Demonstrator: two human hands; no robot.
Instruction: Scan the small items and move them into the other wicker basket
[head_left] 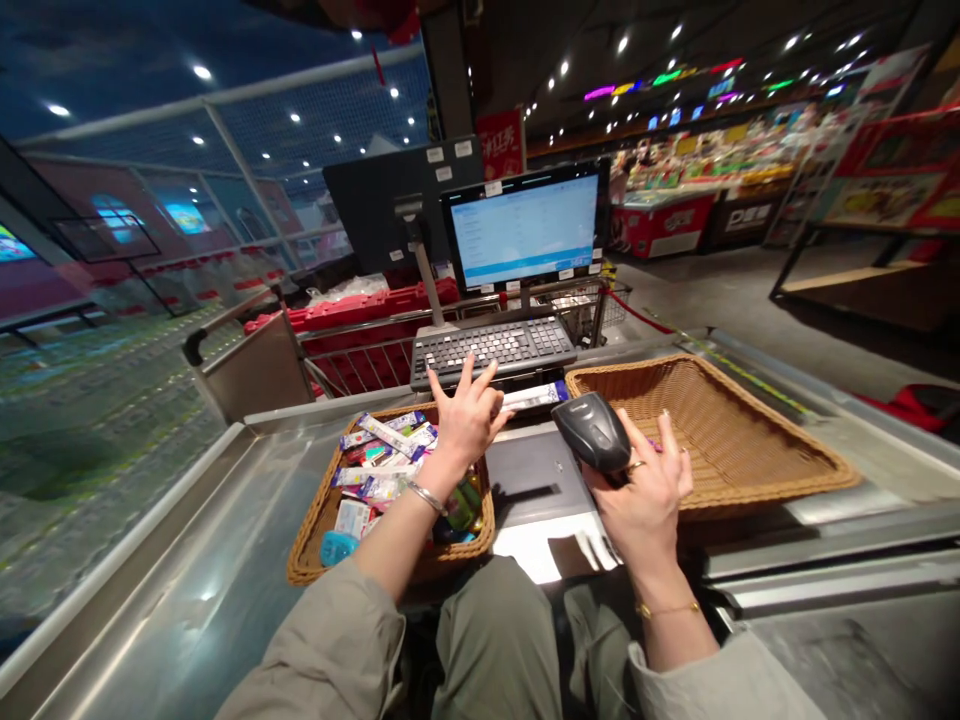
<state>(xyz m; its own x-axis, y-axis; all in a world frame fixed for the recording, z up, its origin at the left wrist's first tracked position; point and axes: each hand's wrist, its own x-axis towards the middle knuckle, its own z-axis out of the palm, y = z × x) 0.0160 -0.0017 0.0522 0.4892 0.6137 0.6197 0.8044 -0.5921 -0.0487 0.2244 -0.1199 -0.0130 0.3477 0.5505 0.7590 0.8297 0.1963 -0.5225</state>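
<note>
My left hand [468, 415] is over the front edge of the black keyboard [495, 348], several fingers stretched toward the keys. Between its thumb and index finger it pinches a slim white packet with a blue-purple end [534, 396], which points right toward the scanner. In my right hand [649, 485] is a black handheld barcode scanner [592, 430], its head tilted up and left, some fingers spread. Under my left forearm stands a wicker basket [301, 560] filled with similar slim packets [390, 436] and other small goods. A small purple thing shows behind my right fingers, too little to name.
A second, wider wicker basket [765, 450] stands on the right of the metal counter [225, 540]. Behind the keyboard are a lit monitor [529, 230], a second screen's back [375, 200] and shopping carts [352, 350]. A grey drawer top [532, 470] lies between the baskets.
</note>
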